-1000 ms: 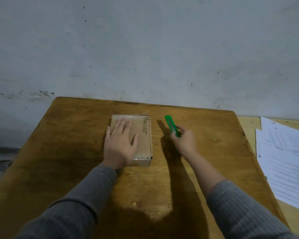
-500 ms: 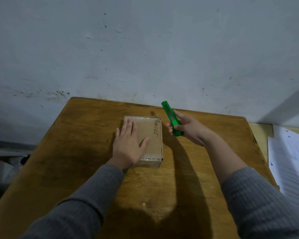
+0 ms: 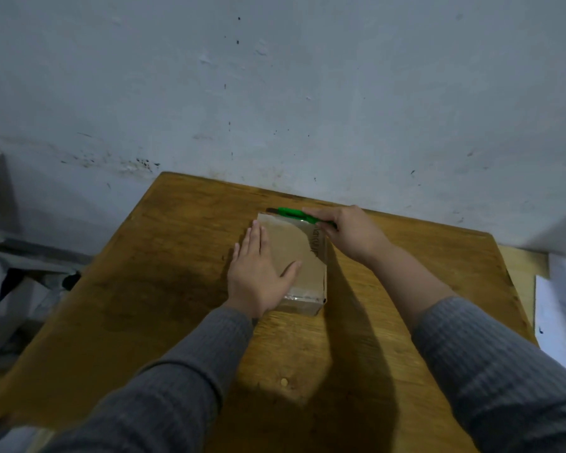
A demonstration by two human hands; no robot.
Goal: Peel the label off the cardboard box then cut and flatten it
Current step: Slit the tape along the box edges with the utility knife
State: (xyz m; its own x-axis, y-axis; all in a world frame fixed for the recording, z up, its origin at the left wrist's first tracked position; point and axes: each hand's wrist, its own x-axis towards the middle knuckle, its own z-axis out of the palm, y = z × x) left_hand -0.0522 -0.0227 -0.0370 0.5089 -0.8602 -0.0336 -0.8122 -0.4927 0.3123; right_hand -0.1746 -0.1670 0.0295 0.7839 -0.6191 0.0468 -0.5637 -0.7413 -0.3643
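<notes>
Gripped in the right hand (image 3: 350,235), a green plastic utility knife (image 3: 296,213) lay along the brown cardboard box (image 3: 294,253)'s far edge; the left hand (image 3: 258,276) pressed flat, fingers straight, on its top.

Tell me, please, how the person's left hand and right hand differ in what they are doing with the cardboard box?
The left hand lies flat, fingers straight, on top of the cardboard box; the right hand is curled round a green cutter. The left hand covers the box's left part, while the right hand sits at its far right corner, cutter along the far edge. Both wear grey sleeves.
</notes>
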